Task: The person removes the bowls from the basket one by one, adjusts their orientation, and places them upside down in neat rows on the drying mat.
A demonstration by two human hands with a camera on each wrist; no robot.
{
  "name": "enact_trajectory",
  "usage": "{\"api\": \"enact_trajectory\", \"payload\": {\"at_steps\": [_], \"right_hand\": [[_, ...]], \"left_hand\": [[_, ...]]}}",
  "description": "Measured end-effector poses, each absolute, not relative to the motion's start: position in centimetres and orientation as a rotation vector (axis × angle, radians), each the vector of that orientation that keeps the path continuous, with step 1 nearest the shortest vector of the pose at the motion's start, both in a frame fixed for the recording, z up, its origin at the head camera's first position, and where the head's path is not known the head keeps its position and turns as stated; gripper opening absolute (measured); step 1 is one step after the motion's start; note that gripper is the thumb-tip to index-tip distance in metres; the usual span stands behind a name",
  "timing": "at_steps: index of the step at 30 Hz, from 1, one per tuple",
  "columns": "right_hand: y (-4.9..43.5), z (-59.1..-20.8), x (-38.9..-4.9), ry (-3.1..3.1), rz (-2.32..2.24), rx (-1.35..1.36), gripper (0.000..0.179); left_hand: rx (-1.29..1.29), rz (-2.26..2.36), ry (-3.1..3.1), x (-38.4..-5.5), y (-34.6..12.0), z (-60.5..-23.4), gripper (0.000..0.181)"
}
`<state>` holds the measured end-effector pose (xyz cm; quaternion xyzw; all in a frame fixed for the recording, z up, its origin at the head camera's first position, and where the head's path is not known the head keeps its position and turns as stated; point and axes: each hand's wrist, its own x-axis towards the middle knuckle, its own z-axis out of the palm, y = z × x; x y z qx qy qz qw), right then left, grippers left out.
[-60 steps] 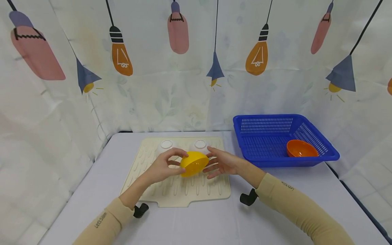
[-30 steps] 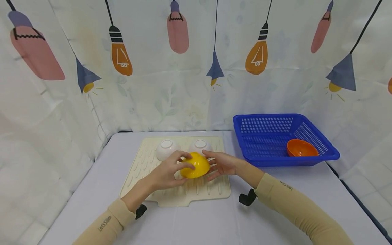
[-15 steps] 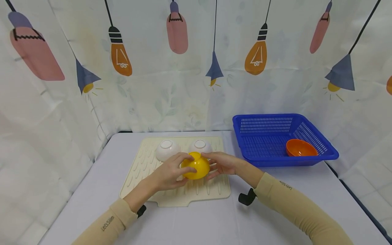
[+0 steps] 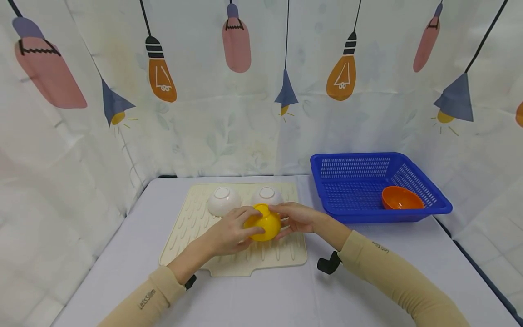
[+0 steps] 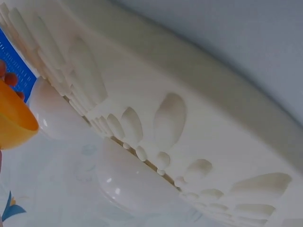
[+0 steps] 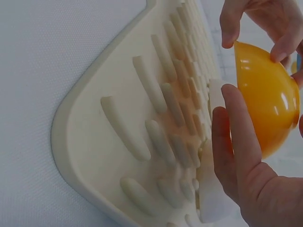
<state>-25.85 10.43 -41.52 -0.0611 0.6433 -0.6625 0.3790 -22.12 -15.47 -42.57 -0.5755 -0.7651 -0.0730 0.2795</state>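
A glossy yellow bowl (image 4: 267, 225), turned bottom up, is held between both hands above a cream ridged drying mat (image 4: 184, 236). The left hand (image 4: 230, 231) grips its left side, with fingers spread over the outer wall. On the opposite side, the right hand (image 4: 297, 217) holds it, one digit up by the foot ring and other fingers low along the rim. The right wrist view shows the rim facing the mat and the right fingers (image 6: 244, 130) alongside it. Two white bowls, a left one (image 4: 224, 202) and a right one (image 4: 267, 195), sit upside down at the mat's back.
A blue perforated basket (image 4: 339, 193) stands at the back right of the white-covered table (image 4: 278, 299). Inside it, an orange bowl (image 4: 402, 198) lies in the right corner. A patterned curtain (image 4: 245, 136) closes off the back and sides.
The yellow bowl has tipped over from its side to bottom up, its foot ring now on top. My left hand has shifted right and rolled over with it; the right hand has closed in on it.
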Motion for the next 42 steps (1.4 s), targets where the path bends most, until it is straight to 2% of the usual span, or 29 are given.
{"api": "enact_trajectory", "payload": {"at_steps": [23, 31, 38, 42], "right_hand": [[10.4, -41.7, -26.0, 1.727, -1.686, -0.108, 0.049], [10.5, -41.6, -25.9, 1.73, -1.679, -0.097, 0.046], [10.5, -41.6, -25.9, 1.733, -1.674, -0.112, 0.046], [10.5, -41.6, -25.9, 1.736, -1.68, -0.1, 0.047]], "left_hand": [[-1.536, -0.145, -2.149, -21.5, -15.0, -42.5, 0.039], [-1.528, -0.298, -2.196, -21.5, -14.8, -42.4, 0.045], [-1.398, -0.491, -2.3, -21.6, -14.4, -42.5, 0.054], [-1.277, -0.563, -2.391, -21.4, -14.3, -42.4, 0.053]]}}
